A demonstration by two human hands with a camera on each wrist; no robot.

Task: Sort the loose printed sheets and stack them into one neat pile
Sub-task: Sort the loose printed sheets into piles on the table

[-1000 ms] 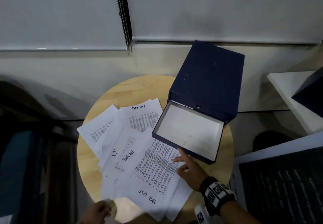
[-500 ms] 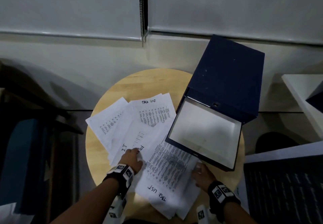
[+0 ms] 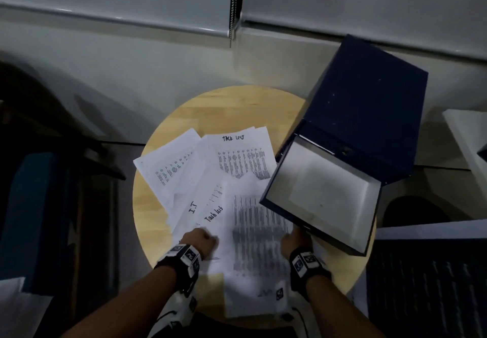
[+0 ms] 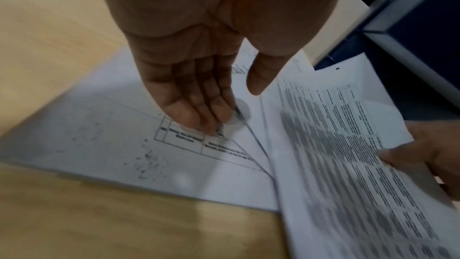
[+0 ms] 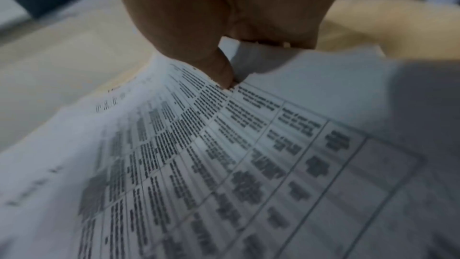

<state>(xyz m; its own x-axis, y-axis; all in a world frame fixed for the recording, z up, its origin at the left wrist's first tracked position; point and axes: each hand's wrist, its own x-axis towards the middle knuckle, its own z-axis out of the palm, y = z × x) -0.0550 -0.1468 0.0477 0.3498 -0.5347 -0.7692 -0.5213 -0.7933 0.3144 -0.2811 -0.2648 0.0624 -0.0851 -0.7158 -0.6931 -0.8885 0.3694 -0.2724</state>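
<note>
Several printed sheets lie fanned on a round wooden table [image 3: 224,111]. The dense table-printed sheet [image 3: 253,232] is on top at the near side and blurred. My right hand [image 3: 295,237] pinches its right edge, thumb on top [image 5: 224,74], and that edge is raised off the table [image 5: 224,145]. My left hand [image 3: 208,237] presses straight fingertips [image 4: 214,123] on a lower sheet with a printed table [image 4: 112,145], thumb free. Farther back lie a "Task list" sheet [image 3: 237,153], an "I.T" sheet [image 3: 195,206] and a left sheet [image 3: 168,169].
An open dark blue box file [image 3: 369,105] stands on the table's right side, its tray rim [image 3: 266,198] over the sheets' right corner. A white surface [image 3: 463,137] is at far right, a dark panel [image 3: 427,285] near right, dark furniture on the left.
My left hand came up from the table's near edge onto the sheets. My right hand took hold of the dense sheet's right edge and swung it straighter toward me.
</note>
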